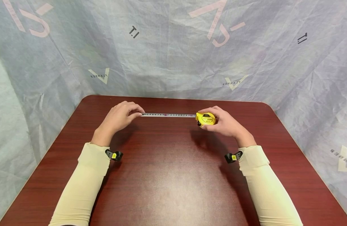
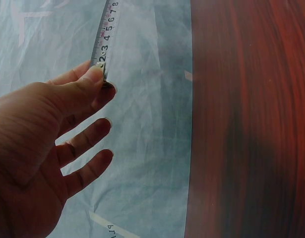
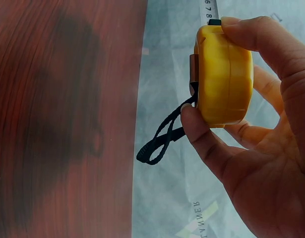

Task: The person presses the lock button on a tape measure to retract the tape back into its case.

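Observation:
A yellow tape measure (image 1: 205, 119) is gripped in my right hand (image 1: 225, 123), its case held between thumb and fingers. Its white blade (image 1: 169, 115) runs out straight to the left, with black numbers and red marks along it. At the blade's far end, my left hand (image 1: 118, 117) pinches the tip between thumb and index finger. In the left wrist view the other fingers (image 2: 90, 171) of that hand are spread apart below the blade (image 2: 106, 39). From the case (image 3: 224, 77) a black wrist strap (image 3: 162, 136) hangs in a loop in the right wrist view.
Both hands are above a dark red wood-grain table (image 1: 168, 175) with rounded far corners. Behind it hangs a grey-white fabric sheet (image 1: 168, 56) with printed letters. A small black wrist camera (image 1: 114, 155) sits on the left cuff, and another camera (image 1: 233, 157) on the right.

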A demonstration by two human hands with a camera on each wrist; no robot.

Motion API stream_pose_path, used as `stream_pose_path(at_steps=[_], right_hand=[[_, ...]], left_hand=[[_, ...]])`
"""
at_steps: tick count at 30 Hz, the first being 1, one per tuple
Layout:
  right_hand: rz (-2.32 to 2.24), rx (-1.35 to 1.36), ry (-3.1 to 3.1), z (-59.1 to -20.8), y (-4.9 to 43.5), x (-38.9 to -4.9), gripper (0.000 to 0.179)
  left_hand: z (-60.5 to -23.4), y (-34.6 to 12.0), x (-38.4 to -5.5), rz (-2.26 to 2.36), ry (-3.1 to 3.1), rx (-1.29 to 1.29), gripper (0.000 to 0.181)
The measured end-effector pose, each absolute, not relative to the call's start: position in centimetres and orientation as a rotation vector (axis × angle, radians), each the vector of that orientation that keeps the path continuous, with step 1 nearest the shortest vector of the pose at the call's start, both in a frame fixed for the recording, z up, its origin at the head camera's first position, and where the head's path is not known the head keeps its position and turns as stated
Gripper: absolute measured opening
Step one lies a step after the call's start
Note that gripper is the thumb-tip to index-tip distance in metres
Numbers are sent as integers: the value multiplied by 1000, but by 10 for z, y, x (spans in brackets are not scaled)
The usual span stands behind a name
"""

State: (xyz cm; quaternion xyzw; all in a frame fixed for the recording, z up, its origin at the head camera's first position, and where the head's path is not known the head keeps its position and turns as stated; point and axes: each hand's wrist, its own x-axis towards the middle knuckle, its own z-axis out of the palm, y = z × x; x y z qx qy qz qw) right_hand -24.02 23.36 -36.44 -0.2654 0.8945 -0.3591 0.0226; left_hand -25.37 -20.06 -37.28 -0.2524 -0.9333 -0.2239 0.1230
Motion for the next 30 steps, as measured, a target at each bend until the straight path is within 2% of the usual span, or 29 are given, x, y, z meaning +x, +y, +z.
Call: stream_pose_path(at_steps=[30], right_hand=[[-1109, -838, 2761, -360, 221, -240, 55]], left_hand=[[-371, -182, -256, -670, -2702, -792, 12]])
